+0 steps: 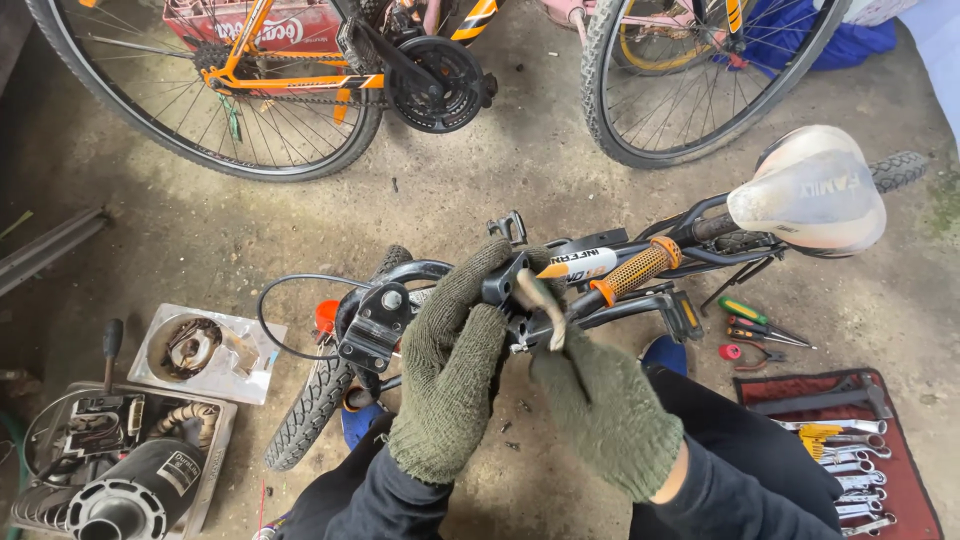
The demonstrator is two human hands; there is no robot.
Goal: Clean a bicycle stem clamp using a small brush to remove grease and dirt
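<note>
Both gloved hands meet mid-frame: my left hand (450,360) clenches the small bike's frame (560,265) to steady it, while my right hand (600,405) pinches a thin brush (538,300) against it.

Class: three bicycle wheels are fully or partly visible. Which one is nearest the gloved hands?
The small knobbly-tyred wheel just beside the left hand; the two large spoked wheels stand farther off.

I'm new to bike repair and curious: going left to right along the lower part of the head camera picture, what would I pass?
Black cylindrical motor part in a metal tray → knobby small tyre → left hand in a green knit glove → right hand, gloved too → red tool roll of wrenches.
</note>
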